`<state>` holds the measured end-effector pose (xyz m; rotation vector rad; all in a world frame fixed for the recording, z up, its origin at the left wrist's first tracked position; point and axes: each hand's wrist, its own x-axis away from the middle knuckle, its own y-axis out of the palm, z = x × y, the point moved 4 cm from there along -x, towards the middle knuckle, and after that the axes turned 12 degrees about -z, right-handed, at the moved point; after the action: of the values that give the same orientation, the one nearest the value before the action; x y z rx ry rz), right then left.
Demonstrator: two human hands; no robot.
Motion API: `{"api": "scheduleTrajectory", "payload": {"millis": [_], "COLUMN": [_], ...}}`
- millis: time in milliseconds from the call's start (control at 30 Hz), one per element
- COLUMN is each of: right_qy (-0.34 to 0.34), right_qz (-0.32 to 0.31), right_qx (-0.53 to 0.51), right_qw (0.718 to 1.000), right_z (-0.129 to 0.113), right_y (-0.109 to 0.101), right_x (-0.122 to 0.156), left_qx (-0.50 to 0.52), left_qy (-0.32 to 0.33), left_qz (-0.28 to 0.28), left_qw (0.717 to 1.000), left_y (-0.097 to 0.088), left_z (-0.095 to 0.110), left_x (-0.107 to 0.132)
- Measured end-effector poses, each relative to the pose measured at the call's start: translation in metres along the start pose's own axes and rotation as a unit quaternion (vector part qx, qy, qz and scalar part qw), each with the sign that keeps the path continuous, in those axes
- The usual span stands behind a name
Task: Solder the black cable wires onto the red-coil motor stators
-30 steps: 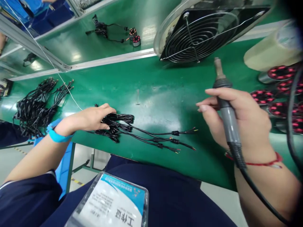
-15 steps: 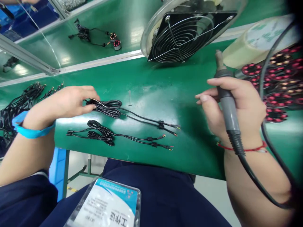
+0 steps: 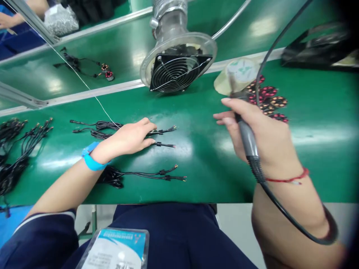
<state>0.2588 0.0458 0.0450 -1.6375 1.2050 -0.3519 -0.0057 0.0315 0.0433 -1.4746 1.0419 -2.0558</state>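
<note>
My right hand (image 3: 260, 138) is wrapped round the grey handle of a soldering iron (image 3: 247, 137), its blurred tip pointing up and away from me. Over the front part of a bundled black cable (image 3: 105, 129) lies my left hand (image 3: 133, 136), thumb and fingers apart at its two leads. The stripped lead ends (image 3: 171, 129) show beyond the fingertips; whether the fingers touch the cable I cannot tell. Nearer to me lies a second black cable (image 3: 146, 173), its coil partly behind my left forearm. A thin white strand (image 3: 95, 95) runs from the upper left to my left hand.
A fan with a round wire guard (image 3: 175, 74) hangs at the back. Red and copper-wound motor parts (image 3: 269, 101) sit beside a roll of tape (image 3: 224, 84) at right. Many black cables (image 3: 17, 160) are piled at left. Another person's hand (image 3: 8, 20) shows top left.
My left hand has moved from the connector end of the far cable towards its stripped leads. The view has shifted, and the right hand still holds the soldering iron.
</note>
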Motion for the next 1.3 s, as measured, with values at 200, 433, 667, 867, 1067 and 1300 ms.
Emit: {"api": "scheduleTrajectory", "payload": {"millis": [200, 433, 667, 867, 1067, 1300], "right_qy": [0.094, 0.084, 0.005, -0.011, -0.017, -0.065], "right_qz": [-0.015, -0.139, -0.121, -0.097, -0.13, -0.095], "right_qx": [0.08, 0.161, 0.024, -0.135, -0.175, -0.142], "right_qw": [0.992, 0.973, 0.992, 0.986, 0.976, 0.983], "right_z": [0.045, 0.05, -0.009, -0.033, -0.02, -0.024], "right_y": [-0.022, 0.02, 0.05, 0.068, 0.09, 0.089], "right_x": [0.017, 0.001, -0.013, -0.012, -0.01, -0.008], "left_qx": [0.069, 0.179, 0.33, 0.419, 0.316, 0.301], "left_qy": [0.074, 0.161, 0.117, 0.077, 0.04, 0.01], "left_qz": [0.028, 0.064, 0.118, 0.166, 0.095, 0.033], "left_qw": [0.994, 0.969, 0.929, 0.889, 0.943, 0.953], "left_y": [0.008, 0.017, 0.02, 0.014, -0.005, 0.003], "left_z": [0.005, 0.002, 0.003, -0.003, 0.017, 0.021], "left_x": [-0.026, -0.021, -0.026, -0.032, -0.044, -0.055]}}
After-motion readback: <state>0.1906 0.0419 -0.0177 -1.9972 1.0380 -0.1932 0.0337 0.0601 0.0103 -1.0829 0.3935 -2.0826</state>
